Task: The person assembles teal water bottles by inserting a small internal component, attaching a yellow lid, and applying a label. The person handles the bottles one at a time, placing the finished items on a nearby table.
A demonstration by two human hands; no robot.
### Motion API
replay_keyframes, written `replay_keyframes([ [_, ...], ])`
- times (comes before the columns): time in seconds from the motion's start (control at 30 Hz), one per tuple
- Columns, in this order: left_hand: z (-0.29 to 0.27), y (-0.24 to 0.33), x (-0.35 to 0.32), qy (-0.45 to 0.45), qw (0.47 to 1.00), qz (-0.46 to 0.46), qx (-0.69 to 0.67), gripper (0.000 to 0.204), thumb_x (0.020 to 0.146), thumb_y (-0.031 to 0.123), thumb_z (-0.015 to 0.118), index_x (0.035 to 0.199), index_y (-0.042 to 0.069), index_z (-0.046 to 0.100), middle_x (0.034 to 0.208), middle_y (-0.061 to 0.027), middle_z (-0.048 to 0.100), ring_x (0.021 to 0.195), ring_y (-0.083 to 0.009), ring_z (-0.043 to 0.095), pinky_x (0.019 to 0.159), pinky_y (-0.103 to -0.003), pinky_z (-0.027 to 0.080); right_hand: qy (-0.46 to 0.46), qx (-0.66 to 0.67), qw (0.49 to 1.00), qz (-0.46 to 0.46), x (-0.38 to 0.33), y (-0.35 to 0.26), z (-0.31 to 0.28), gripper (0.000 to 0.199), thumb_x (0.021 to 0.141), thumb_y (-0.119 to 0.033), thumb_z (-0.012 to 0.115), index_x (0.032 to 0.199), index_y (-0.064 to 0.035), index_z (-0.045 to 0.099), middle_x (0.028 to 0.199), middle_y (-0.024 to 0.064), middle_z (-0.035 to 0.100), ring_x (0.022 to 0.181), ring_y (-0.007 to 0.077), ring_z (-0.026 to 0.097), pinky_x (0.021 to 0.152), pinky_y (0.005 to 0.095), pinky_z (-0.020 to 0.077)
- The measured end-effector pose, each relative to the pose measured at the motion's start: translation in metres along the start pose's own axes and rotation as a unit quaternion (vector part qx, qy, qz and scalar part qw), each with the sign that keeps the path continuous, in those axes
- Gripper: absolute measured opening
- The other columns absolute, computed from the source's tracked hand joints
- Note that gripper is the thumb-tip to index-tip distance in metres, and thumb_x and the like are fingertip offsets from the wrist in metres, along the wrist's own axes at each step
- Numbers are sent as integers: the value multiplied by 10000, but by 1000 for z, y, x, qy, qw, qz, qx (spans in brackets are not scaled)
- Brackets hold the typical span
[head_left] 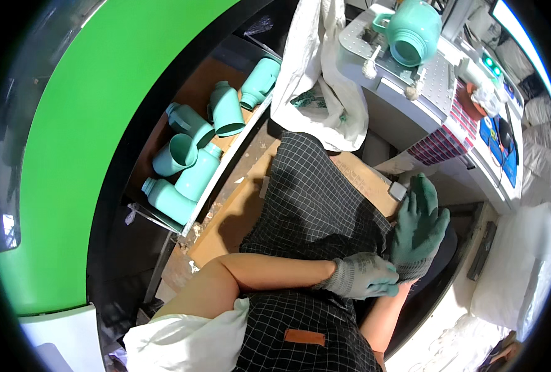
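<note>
Here, at the far left, a broad bright green curved panel sweeps around the edge of the scene. Just right of it, a cluster of mint-green plastic jugs lies tumbled on a brown tray-like shelf, some with their open mouths showing. Further right, a white cloth sack hangs down over the near edge of a brown wooden board, and a black apron with a thin white check covers the person's lap in the middle.

The left hand, in a grey knit glove with green-coated fingers, reaches across the body from the bare forearm; its fingers are curled closed around the cuff of the other glove at the wrist. The right hand, in a matching dark green-coated work glove, stands upright with its fingers straight and pressed loosely together, empty, just beside the board's right corner.

Far to the right, another mint-green plastic jug with a handle lies on its side on a white machine table, its open mouth facing near. White padded bags sit at the near right.
</note>
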State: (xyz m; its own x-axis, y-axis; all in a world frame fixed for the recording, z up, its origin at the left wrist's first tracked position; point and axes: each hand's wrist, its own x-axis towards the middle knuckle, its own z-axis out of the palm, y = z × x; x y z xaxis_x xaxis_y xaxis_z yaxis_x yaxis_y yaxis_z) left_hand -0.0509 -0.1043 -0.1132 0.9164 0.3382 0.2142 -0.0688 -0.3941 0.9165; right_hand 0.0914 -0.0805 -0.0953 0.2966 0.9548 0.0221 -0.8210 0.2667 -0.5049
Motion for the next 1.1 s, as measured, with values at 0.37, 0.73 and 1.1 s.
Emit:
replay_keyframes([
  [0.37, 0, -2, -24, -150, 971, -43, 182, 229, 983, 297, 635, 917, 89, 702, 918, -110, 683, 805, -287, 688, 734, -416, 553, -175, -675, 716, -46, 5, 51, -53, 775, 856, -262, 749, 1555, -74, 470, 1628, 193, 396, 1530, 383, 326, 1265, 509, 215],
  [0.73, -246, -164, -127, 638, 703, -313, -25, 400, 992, 201, 691, 1272, -60, 574, 1113, -179, 664, 1005, -269, 652, 881, -385, 541, -15, -703, 697, -141, 4, 47, -50, 654, 940, -77, 537, 1560, 64, 388, 1642, 233, 353, 1519, 382, 347, 1259, 476, 245],
  [1.1, -374, -316, -215, 451, 702, -524, 172, 491, 1018, 264, 643, 1369, -55, 518, 1212, -177, 648, 1077, -250, 649, 898, -363, 543, 64, -642, 762, 46, -40, 41, -24, 585, 1020, -10, 475, 1590, 32, 352, 1613, 178, 416, 1467, 296, 429, 1235, 423, 316],
])
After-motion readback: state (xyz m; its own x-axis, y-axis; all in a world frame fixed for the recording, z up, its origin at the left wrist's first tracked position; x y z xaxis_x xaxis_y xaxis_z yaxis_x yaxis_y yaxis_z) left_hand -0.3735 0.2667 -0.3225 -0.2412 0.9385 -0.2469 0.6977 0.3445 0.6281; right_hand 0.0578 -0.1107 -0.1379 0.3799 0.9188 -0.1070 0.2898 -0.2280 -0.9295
